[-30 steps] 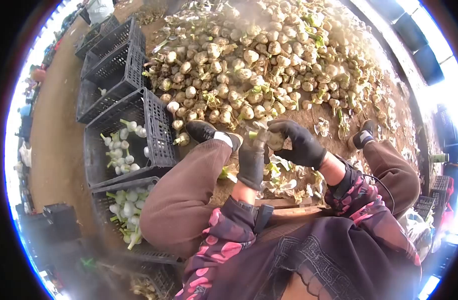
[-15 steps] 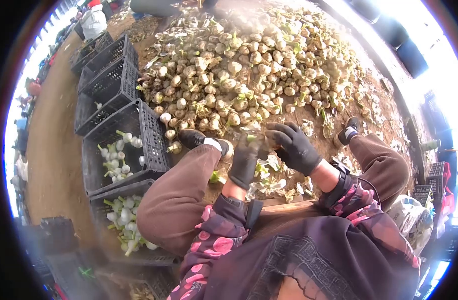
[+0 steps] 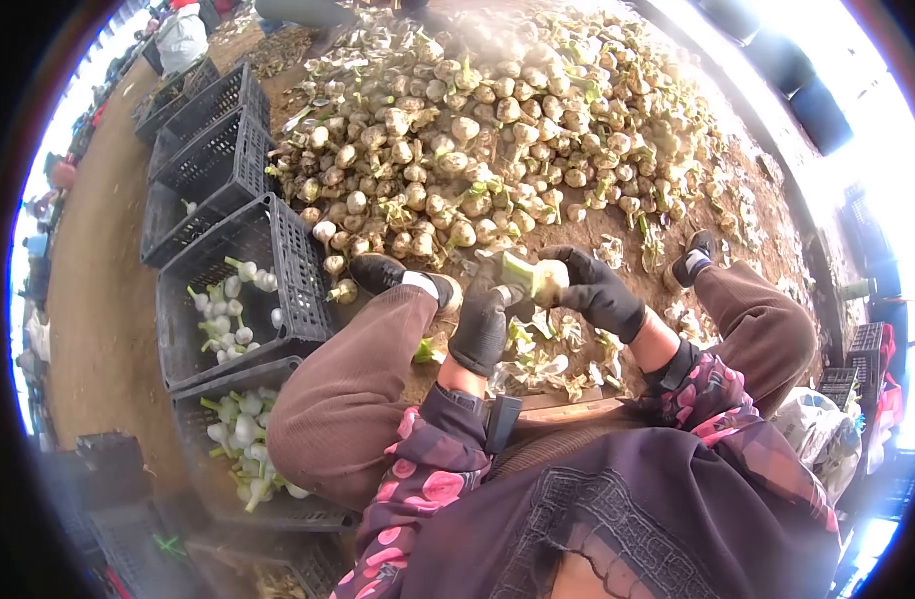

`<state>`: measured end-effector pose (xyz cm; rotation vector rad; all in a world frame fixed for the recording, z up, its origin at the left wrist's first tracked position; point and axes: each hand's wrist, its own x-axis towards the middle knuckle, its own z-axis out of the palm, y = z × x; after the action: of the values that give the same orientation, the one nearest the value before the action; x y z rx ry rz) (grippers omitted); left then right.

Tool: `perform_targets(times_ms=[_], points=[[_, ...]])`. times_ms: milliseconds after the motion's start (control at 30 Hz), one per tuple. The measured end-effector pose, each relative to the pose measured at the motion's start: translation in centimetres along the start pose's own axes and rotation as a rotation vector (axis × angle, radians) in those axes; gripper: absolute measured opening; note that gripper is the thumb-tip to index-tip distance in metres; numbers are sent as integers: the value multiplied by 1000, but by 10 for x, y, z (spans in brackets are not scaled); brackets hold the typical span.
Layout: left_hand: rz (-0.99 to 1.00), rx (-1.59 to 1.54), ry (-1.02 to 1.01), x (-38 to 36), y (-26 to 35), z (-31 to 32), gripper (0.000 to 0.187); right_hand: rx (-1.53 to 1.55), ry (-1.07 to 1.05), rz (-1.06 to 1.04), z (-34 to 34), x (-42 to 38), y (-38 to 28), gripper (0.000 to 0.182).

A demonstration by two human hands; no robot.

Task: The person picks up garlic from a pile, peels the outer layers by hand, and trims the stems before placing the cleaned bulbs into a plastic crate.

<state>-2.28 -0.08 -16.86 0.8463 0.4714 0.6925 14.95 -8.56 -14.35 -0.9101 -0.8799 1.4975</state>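
Both my hands wear black gloves and meet over my knees. My right hand (image 3: 599, 290) grips a pale round bulb with a green stalk stub (image 3: 539, 279). My left hand (image 3: 480, 319) is closed at the bulb's stalk end, touching it; whether it holds a tool I cannot tell. In front of my feet lies a big heap of untrimmed bulbs (image 3: 477, 140) on bare soil. Peeled leaves and skins (image 3: 547, 361) lie on the ground under my hands.
To my left stands a row of black plastic crates: one (image 3: 308, 290) with a few trimmed white bulbs, a nearer one (image 3: 240, 439) with more, and others (image 3: 218, 140) farther off. Another person's clothing (image 3: 183, 35) shows at the top left. My shoes (image 3: 383, 272) rest by the heap.
The bulb has turned in my hands and its clean white side now shows. My right hand's fingers, spread half a second ago, are curled around it. The view shifted slightly.
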Motion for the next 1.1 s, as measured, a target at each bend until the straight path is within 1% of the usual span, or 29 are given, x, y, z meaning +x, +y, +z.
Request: perform_targets(times_ms=[33,100,133,167,200,233,267,300,333,367,400,467,500,533,567,633,667,700,767,800,833,867,900,933,967,1033,1067,1100], points=[[-25,7,-27,-1,5,3,44,1,0,0,0,0,4,48],[-51,12,-53,-1,5,6,43,677,41,92,3,1,15,43],[23,90,-41,0,0,11,45,517,217,103,21,6,7,43],[96,171,-32,-1,-5,13,46,520,221,102,10,5,19,43],[33,53,-52,-2,-9,11,49,209,293,65,-10,5,40,45],[26,57,-59,-4,-10,12,49,-101,364,28,-21,4,52,47],[5,18,-31,-6,-9,14,45,-178,520,-4,22,10,29,46],[-16,-22,-3,-7,-10,15,41,-175,529,-7,31,11,23,46],[-84,-181,-3,-4,-11,11,34,26,592,109,35,11,18,43],[-123,-113,35,-6,-13,8,35,227,647,224,36,11,16,40],[-132,-115,41,-7,-15,6,31,194,618,285,27,10,20,35],[-142,-121,49,-7,-20,4,29,251,614,253,26,12,16,34],[-48,170,24,-3,-30,-2,28,308,608,222,27,12,15,33],[47,460,-2,-2,-34,-3,28,214,535,158,26,6,12,38],[44,457,1,-1,-38,-4,28,212,536,163,24,3,13,38],[124,782,61,3,-41,-7,29,297,544,226,18,0,12,40],[85,831,59,4,-46,-11,28,362,396,214,11,-1,13,46],[45,879,55,6,-50,-15,27,358,391,217,9,-5,16,46],[-297,1399,83,4,-53,-17,27,526,224,43,36,-10,-1,54],[-359,1295,-12,5,-66,-31,34,548,148,1,21,-9,11,54],[-351,1301,-20,2,-70,-33,34,570,71,-40,5,-7,23,54],[-195,1460,18,-2,-67,-30,35,612,113,-25,-1,-3,25,49],[5,1436,140,-1,-65,-27,35,654,154,-6,-8,-1,26,45],[207,1415,256,-1,-57,-20,35,699,283,3,-3,-3,23,37],[-259,1252,182,2,-26,-11,33,698,286,2,-5,-3,26,37],[-480,387,68,-6,-30,-22,40,645,411,-123,-9,-1,36,36],[-601,50,-34,-14,-16,-7,42,643,390,-121,1,-2,27,37],[-578,-98,-48,-19,-4,15,41,648,384,-115,1,-4,29,37]])
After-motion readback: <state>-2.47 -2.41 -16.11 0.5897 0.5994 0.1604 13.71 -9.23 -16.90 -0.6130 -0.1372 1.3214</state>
